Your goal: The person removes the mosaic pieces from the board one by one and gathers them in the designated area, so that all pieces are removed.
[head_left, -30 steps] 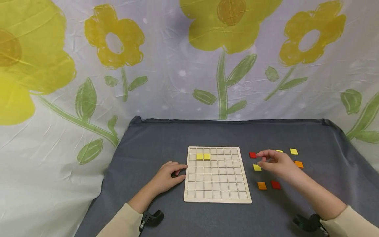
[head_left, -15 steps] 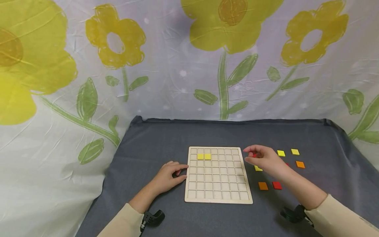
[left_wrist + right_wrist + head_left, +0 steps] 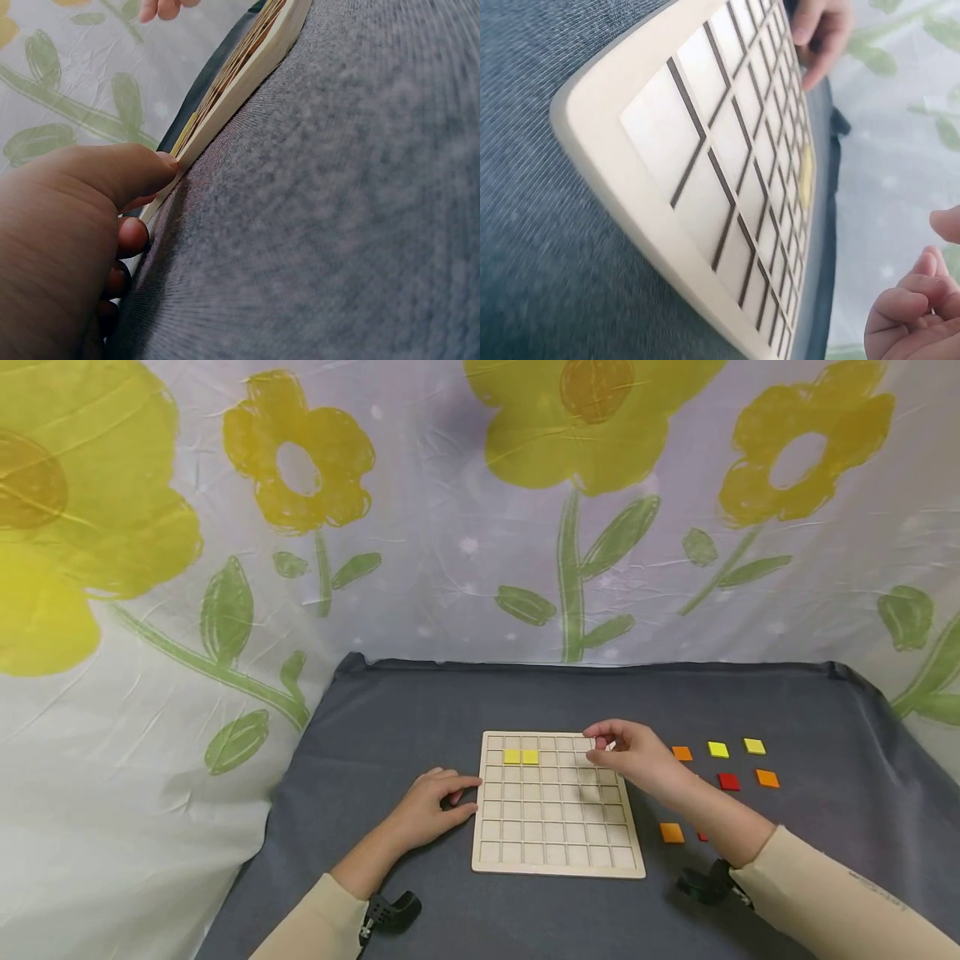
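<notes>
A pale wooden grid board (image 3: 558,871) lies flat on the grey cloth. Two yellow tiles (image 3: 521,757) sit side by side in a row near its far edge. My left hand (image 3: 427,814) rests at the board's left edge, index finger and thumb touching it; the left wrist view shows the thumb (image 3: 142,169) against the rim. My right hand (image 3: 637,756) hovers over the board's far right corner, fingers bent and thumb apart from index. In the right wrist view its curled fingers (image 3: 907,315) show no tile; I cannot tell whether a tile is between the fingertips.
Right of the board lie loose tiles: orange (image 3: 682,753), yellow (image 3: 717,749), another yellow (image 3: 754,746), red (image 3: 729,782) and more orange (image 3: 767,778). One orange tile (image 3: 672,833) is nearer the front. My right forearm passes over this area. A flowered curtain (image 3: 435,568) hangs behind the table.
My right hand has moved left from among the loose tiles to above the board's far right corner, uncovering an orange tile. My left hand stays at the board's edge.
</notes>
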`<act>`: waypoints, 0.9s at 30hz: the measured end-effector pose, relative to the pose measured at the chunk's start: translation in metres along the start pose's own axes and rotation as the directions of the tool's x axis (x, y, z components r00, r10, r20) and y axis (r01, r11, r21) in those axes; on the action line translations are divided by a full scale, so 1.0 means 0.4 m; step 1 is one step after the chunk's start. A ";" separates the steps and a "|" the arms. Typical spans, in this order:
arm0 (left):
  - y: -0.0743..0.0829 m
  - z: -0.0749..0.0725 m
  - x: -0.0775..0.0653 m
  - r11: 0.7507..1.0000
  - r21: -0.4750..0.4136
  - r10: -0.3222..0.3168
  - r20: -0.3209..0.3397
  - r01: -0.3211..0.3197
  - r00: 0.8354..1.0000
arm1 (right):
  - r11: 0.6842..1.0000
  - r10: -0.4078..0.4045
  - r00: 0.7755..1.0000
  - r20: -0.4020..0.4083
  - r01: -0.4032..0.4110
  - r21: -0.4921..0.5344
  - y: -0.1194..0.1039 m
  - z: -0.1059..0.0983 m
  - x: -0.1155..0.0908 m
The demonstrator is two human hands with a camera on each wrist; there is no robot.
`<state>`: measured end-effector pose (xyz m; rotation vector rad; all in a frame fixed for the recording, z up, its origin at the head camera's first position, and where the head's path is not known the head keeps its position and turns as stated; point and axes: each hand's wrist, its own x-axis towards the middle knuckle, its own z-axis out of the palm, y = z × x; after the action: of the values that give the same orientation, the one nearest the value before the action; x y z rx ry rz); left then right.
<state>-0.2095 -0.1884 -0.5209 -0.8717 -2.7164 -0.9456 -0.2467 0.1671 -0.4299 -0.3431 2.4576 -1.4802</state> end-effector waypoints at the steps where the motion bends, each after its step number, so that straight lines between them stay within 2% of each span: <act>1: 0.000 0.001 0.001 1.000 0.000 -0.004 0.002 0.004 1.000 | 1.000 -0.007 1.000 0.007 0.007 -0.001 0.001 0.006 0.005; 13: 0.000 0.001 0.001 1.000 0.003 -0.018 0.003 0.018 1.000 | 1.000 0.000 0.999 0.042 0.000 0.003 0.007 0.078 0.073; 27: 0.001 0.000 0.001 1.000 0.006 -0.020 0.006 0.020 1.000 | 1.000 0.014 0.992 0.129 -0.012 -0.021 0.027 0.148 0.128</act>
<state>-0.2095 -0.1881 -0.5206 -0.8497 -2.7369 -0.9398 -0.2760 0.1062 -0.4710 -0.4128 2.3702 -1.3829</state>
